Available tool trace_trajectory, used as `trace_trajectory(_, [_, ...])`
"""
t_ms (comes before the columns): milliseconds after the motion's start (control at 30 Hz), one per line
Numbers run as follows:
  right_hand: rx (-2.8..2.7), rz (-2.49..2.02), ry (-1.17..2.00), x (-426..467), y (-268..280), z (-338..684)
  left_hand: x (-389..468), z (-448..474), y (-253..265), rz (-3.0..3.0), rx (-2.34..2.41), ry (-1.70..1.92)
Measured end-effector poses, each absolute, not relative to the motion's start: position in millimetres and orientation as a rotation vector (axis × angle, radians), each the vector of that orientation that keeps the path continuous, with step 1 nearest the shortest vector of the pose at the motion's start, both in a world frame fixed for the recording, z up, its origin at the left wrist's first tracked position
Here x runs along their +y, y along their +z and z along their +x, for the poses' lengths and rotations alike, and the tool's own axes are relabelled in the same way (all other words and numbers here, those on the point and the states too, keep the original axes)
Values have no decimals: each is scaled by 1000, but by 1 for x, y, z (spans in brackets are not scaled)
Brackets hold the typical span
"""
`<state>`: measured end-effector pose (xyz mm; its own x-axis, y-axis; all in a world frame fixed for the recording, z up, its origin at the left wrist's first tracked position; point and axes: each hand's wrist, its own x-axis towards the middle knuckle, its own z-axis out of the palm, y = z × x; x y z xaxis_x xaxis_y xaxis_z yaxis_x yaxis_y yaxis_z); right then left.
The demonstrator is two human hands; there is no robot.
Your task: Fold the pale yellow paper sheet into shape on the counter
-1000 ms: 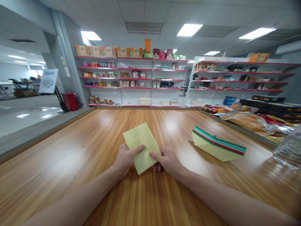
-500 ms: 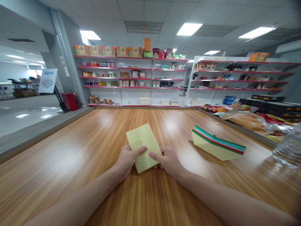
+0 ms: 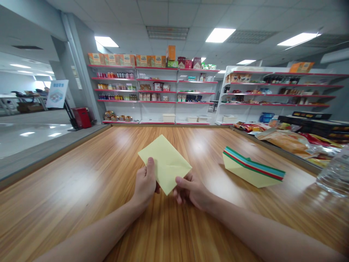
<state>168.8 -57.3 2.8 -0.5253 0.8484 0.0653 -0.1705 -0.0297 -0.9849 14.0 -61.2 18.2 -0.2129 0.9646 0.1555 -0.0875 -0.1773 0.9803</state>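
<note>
A folded sheet of pale yellow paper (image 3: 167,163) is held above the wooden table, turned so that one corner points toward me. My left hand (image 3: 145,182) grips its left side, thumb on top and fingers underneath. At the lower right edge, my right hand (image 3: 192,187) has its thumb against the paper, with the fingers curled below and partly apart; whether they press on the sheet is hard to see. To the right lies a folded paper boat (image 3: 252,169), pale yellow with a band of green, blue, white and red stripes along its top.
The wooden table (image 3: 109,218) has a raised rim. A clear plastic bottle (image 3: 334,174) stands at the right edge. Past the right rim lie snack packets (image 3: 289,140) and black boxes (image 3: 321,123). Stocked shelves (image 3: 155,91) line the back.
The yellow paper has turned anticlockwise and its wide side now runs across. My left thumb has swung upright on the sheet, and my right hand has slid to the lower right edge with looser fingers.
</note>
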Motion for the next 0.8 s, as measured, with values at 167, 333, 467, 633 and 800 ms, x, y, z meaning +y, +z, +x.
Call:
trace_trajectory(167, [-1654, -770, 1655, -72, 7, 159, -65, 17, 16, 1133, 1191, 1449])
trace_trajectory(333, [-1546, -773, 1515, -82, 17, 155, -66, 23, 12, 994, 1068, 1263])
trace_trajectory(467, [-1440, -857, 1475, -79, 15, 155, -65, 21, 11, 1097, 980, 1202])
trace_trajectory(633, [-1330, -883, 1569, -71, 5, 155, -67, 18, 10, 1249, 958, 1195])
trace_trajectory(800, [-1298, -790, 1642, -71, 5, 157, -74, 19, 13, 1319, 903, 1138])
